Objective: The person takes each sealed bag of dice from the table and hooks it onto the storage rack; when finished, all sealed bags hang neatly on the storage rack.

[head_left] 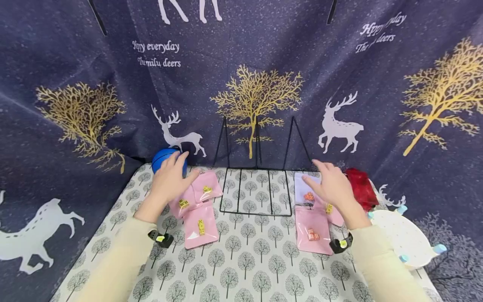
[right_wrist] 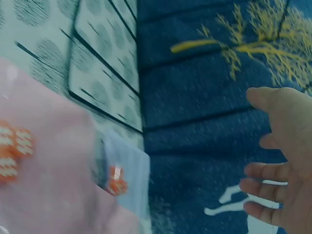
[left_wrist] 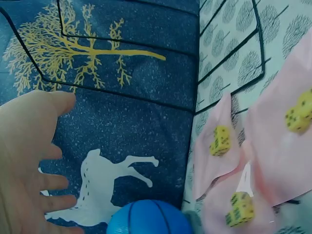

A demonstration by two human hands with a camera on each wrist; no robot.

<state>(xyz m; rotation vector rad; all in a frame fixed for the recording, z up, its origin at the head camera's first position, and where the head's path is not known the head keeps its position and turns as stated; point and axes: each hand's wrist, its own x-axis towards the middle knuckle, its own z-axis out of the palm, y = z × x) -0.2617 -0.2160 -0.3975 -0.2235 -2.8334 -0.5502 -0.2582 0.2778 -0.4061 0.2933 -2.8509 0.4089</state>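
My left hand (head_left: 170, 180) hovers over the left side of the table with its fingers spread and nothing held. Beneath and beside it lie three pink pouches (head_left: 211, 238) with yellow dice (head_left: 201, 227). A blue ball (left_wrist: 146, 219) sits just behind that hand and is partly covered by it in the head view. On the other side, my right hand (head_left: 333, 184) is raised with fingers apart, also holding nothing. Near it are a pink pouch (head_left: 303, 241) with red dice (head_left: 313, 235), a second pink pouch with a yellow die (head_left: 329, 208), and a pale lilac pouch (head_left: 299, 191) with orange-red dice (right_wrist: 117, 181).
A black wire rack (head_left: 255, 215) stands mid-table against the dark deer-print curtain (head_left: 241, 46). At the right are a dark red shiny bundle (head_left: 360, 188) and a white round tray-like piece (head_left: 403, 239) with light blue knobs. A tree-print cloth (head_left: 234, 268) covers the table.
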